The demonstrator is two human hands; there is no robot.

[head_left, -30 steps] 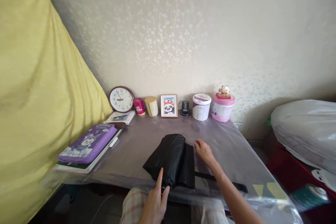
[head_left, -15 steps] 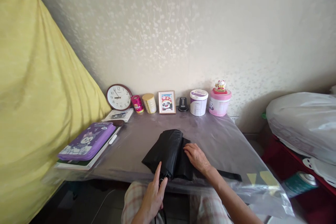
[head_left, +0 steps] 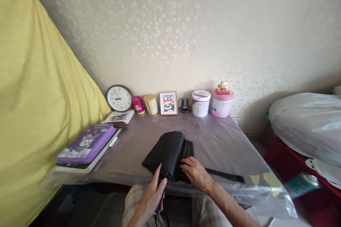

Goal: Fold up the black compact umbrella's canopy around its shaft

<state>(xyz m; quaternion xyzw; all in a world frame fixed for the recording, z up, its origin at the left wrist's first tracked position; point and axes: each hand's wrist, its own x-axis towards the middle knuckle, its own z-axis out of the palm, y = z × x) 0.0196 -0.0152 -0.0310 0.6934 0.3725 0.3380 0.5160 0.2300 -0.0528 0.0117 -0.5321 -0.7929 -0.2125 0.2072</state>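
A black folding umbrella [head_left: 166, 152] lies at the table's front edge, its canopy closed up but loose, with folds of fabric spread to both sides. My left hand [head_left: 154, 195] is wrapped round its black handle [head_left: 159, 200], the index finger stretched up along the canopy's base. On the right-hand fold, my right hand [head_left: 195, 173] has its bent fingers on the fabric, gripping it; the thumb is hidden. From under that hand a flat black strap [head_left: 225, 175] runs out to the right across the table.
Plastic sheeting covers the table [head_left: 221, 145]. Along the wall stand a clock [head_left: 119, 98], a pink can [head_left: 138, 105], a yellow-lidded tub [head_left: 150, 105], a panda picture [head_left: 168, 103], a black stand [head_left: 184, 105] and two tubs [head_left: 200, 104]. A purple case [head_left: 86, 143] lies on books at left.
My right hand has slid toward me down the fabric fold, from its upper part to nearer the handle end. My left hand keeps its hold, and more of the handle shows.
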